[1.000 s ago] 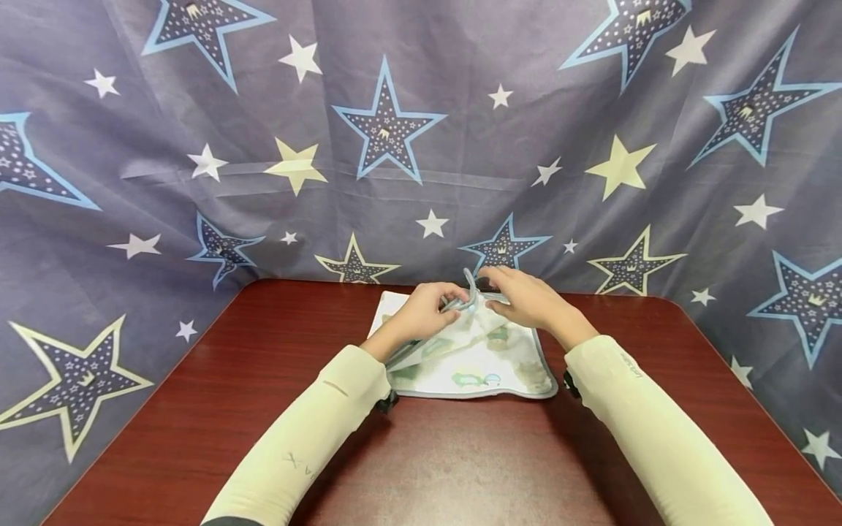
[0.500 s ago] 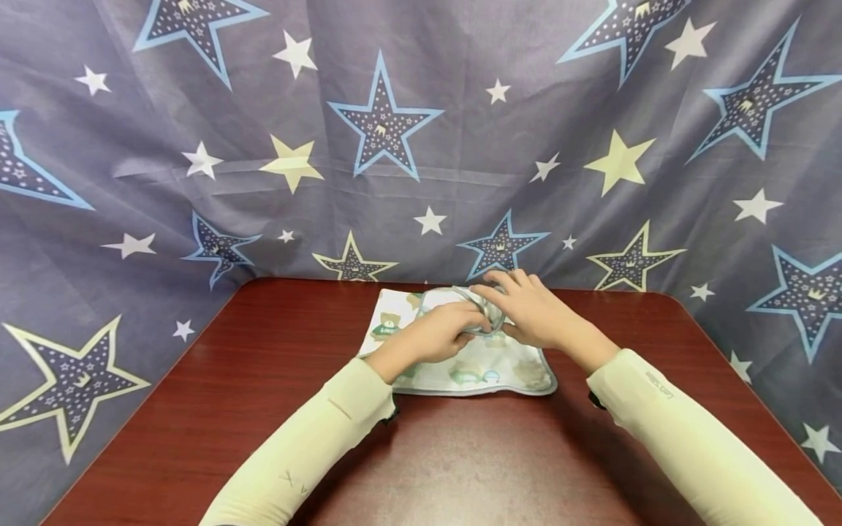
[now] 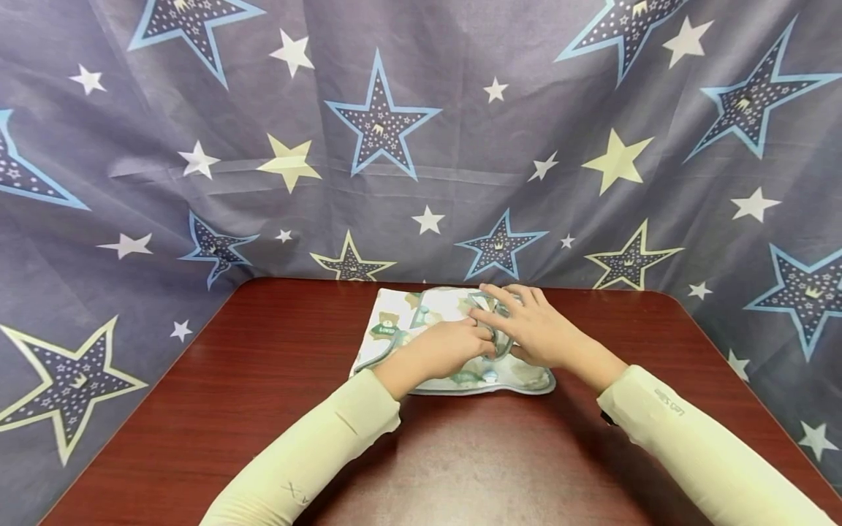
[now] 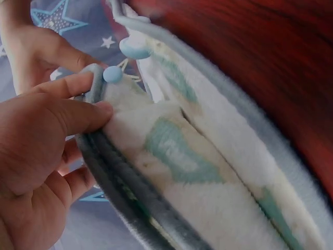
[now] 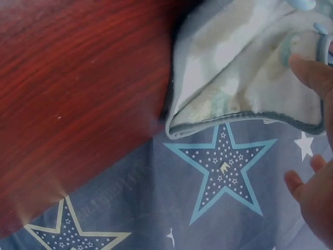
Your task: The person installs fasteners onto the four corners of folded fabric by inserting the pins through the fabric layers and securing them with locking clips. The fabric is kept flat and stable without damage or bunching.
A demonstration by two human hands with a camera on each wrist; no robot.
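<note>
A white fleecy baby cloth with printed bears, grey-blue piping and light-blue snap buttons lies folded on the table, partly lifted on its right side. My left hand reaches across its middle. In the left wrist view, the thumb and index finger pinch a piped corner beside a snap button; another snap shows on the layer beyond. My right hand arches over the raised edge, fingers spread and close to the left fingertips. In the right wrist view, one digit touches the cloth and the others stand apart.
The dark red-brown wooden table extends around the cloth. A grey curtain printed with stars hangs directly behind the table and along both sides.
The upright piped strip has come down, and a flap now lies folded over the cloth. The left hand has moved right and nearer; the right hand has shifted right and nearer.
</note>
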